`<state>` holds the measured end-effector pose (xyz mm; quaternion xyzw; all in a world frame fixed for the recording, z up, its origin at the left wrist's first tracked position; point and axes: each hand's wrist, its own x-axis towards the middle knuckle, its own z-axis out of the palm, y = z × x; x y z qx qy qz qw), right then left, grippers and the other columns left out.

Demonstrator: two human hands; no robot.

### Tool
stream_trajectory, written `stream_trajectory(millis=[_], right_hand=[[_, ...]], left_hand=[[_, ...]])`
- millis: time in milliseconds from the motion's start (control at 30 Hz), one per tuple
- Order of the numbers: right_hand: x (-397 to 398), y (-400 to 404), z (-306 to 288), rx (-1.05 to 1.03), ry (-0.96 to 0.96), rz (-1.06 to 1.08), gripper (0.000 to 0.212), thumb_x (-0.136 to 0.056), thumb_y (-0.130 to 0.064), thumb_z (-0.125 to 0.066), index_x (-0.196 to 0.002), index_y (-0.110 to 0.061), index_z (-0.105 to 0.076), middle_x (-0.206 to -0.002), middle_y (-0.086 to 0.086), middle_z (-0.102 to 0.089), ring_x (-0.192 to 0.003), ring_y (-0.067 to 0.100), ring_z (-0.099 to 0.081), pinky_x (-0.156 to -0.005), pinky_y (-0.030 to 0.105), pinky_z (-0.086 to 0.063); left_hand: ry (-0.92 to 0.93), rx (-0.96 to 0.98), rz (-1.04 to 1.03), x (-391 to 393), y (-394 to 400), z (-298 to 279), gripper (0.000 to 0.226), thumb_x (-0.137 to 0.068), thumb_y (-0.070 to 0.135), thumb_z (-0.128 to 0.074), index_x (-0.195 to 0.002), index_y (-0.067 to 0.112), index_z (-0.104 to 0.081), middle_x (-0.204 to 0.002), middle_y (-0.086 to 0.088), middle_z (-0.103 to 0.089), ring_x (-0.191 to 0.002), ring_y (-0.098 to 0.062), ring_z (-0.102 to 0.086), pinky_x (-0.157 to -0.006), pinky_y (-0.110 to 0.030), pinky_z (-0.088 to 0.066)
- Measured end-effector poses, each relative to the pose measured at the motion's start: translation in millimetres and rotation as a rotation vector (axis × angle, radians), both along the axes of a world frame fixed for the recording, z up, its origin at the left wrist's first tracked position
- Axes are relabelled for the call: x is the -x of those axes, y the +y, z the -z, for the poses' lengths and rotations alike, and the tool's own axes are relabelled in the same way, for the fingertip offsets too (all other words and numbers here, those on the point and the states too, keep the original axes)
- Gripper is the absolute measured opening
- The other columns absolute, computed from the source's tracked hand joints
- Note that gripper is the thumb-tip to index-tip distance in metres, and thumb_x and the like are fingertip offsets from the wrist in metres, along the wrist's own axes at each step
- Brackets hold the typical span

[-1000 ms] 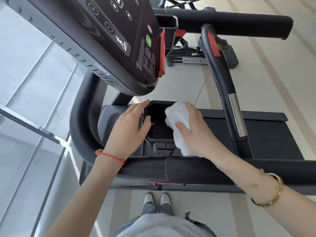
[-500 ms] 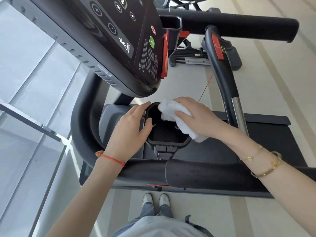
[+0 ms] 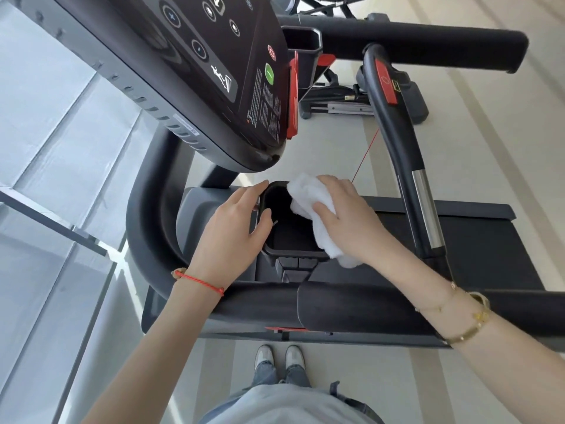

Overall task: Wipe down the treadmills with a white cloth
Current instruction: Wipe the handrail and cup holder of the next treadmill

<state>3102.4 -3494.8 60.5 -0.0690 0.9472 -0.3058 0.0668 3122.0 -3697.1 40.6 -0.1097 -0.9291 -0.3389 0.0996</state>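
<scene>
A black treadmill fills the view, its console panel (image 3: 214,71) tilted at the upper left and a padded handlebar (image 3: 351,307) running across below my arms. Under the console sits a black cup holder (image 3: 284,231). My left hand (image 3: 229,234) lies flat against the holder's left rim, fingers apart. My right hand (image 3: 348,218) is shut on a crumpled white cloth (image 3: 308,197), pressing it on the holder's right rim and far corner. The cloth's tail hangs down past the holder's near right corner.
A curved side handle with a silver grip (image 3: 428,209) rises right of my right hand. A second padded bar (image 3: 412,41) crosses the top. The belt deck (image 3: 474,240) lies at the right. A glass wall (image 3: 55,179) is at the left. My shoes (image 3: 279,358) stand on the floor below.
My right hand slid the cloth from the holder's near right side up toward its far right corner. The left hand stayed on the left rim.
</scene>
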Motion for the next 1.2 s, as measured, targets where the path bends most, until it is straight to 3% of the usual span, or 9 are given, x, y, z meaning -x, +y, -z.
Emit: stream_trajectory(millis=[167, 233, 367, 500, 767, 867, 1067, 1133, 1200], right_hand=[[-43, -6, 5, 0.154, -0.108, 0.165, 0.059, -0.102, -0.025, -0.039, -0.153, -0.027, -0.007, -0.152, -0.001, -0.021, -0.084, 0.007, -0.039, -0.063, 0.005, -0.036], [-37, -8, 1, 0.108, -0.096, 0.165, 0.058, -0.102, -0.024, -0.04, -0.152, -0.022, -0.01, -0.151, 0.003, -0.023, -0.085, 0.006, -0.042, -0.061, 0.012, -0.035], [4, -6, -5, -0.005, -0.092, 0.09, 0.05, -0.103, -0.027, -0.042, -0.149, -0.015, -0.025, -0.147, 0.008, -0.035, -0.119, 0.023, -0.046, -0.08, 0.018, -0.027], [14, -2, -6, 0.04, -0.086, 0.026, 0.044, -0.102, -0.027, -0.045, -0.145, -0.018, -0.036, -0.141, 0.006, -0.045, -0.124, 0.024, -0.046, -0.088, 0.025, -0.03], [-39, 26, -23, 0.098, 0.029, -0.206, 0.05, -0.1, -0.038, -0.043, -0.148, -0.027, -0.034, -0.156, -0.017, -0.023, -0.142, -0.003, -0.02, -0.107, 0.002, -0.012], [-51, 28, -29, -0.02, 0.014, -0.373, 0.049, -0.1, -0.04, -0.041, -0.146, -0.026, -0.035, -0.156, -0.016, -0.025, -0.143, -0.008, -0.009, -0.114, 0.015, -0.014], [-43, -14, -30, -0.227, -0.027, -0.556, 0.041, -0.101, -0.048, -0.037, -0.122, -0.014, -0.047, -0.117, -0.002, -0.055, -0.105, 0.017, -0.052, -0.091, 0.023, -0.034], [-43, -20, -29, -0.256, -0.05, -0.547, 0.042, -0.101, -0.051, -0.033, -0.119, -0.015, -0.046, -0.109, -0.002, -0.055, -0.092, 0.019, -0.058, -0.087, 0.037, -0.043], [-47, -11, -29, -0.256, 0.012, -0.557, 0.041, -0.102, -0.047, -0.035, -0.122, -0.014, -0.049, -0.11, -0.002, -0.058, -0.096, 0.018, -0.058, -0.089, 0.03, -0.041]], left_hand=[[0.001, 0.005, 0.007, 0, 0, 0, 0.047, -0.096, 0.025, -0.053, -0.142, 0.018, -0.047, -0.12, 0.002, -0.062, -0.102, -0.01, -0.056, -0.085, -0.01, -0.035], [-0.008, 0.0, 0.008, 0, 0, 0, 0.047, -0.096, 0.025, -0.053, -0.143, 0.018, -0.047, -0.12, 0.002, -0.062, -0.103, -0.011, -0.056, -0.086, -0.01, -0.036], [-0.01, 0.009, 0.009, 0, -1, 1, 0.047, -0.096, 0.024, -0.053, -0.143, 0.016, -0.047, -0.121, 0.001, -0.061, -0.103, -0.012, -0.055, -0.086, -0.012, -0.037], [-0.01, 0.007, 0.009, 0, -1, 1, 0.047, -0.096, 0.023, -0.054, -0.142, 0.016, -0.048, -0.118, 0.002, -0.062, -0.1, -0.011, -0.055, -0.085, -0.015, -0.038], [0.04, -0.032, 0.013, 4, -3, 4, 0.037, -0.101, 0.017, -0.044, -0.137, 0.011, -0.054, -0.116, -0.001, -0.065, -0.099, -0.015, -0.06, -0.089, 0.001, -0.029], [0.036, -0.026, 0.006, 4, -3, 2, 0.037, -0.102, 0.016, -0.042, -0.136, 0.01, -0.056, -0.118, -0.003, -0.066, -0.1, -0.02, -0.062, -0.087, 0.007, -0.022], [0.008, -0.065, 0.006, 3, -4, 0, 0.036, -0.101, 0.012, -0.046, -0.134, 0.012, -0.058, -0.113, -0.002, -0.067, -0.089, -0.008, -0.054, -0.084, 0.005, -0.027], [0.005, -0.088, -0.007, 4, -6, 0, 0.035, -0.101, 0.012, -0.045, -0.133, 0.011, -0.059, -0.113, -0.004, -0.067, -0.089, -0.005, -0.051, -0.083, 0.004, -0.028], [0.011, -0.087, -0.024, 4, -7, 0, 0.034, -0.1, 0.013, -0.046, -0.132, 0.012, -0.06, -0.115, -0.004, -0.068, -0.091, -0.009, -0.056, -0.083, 0.004, -0.029]])
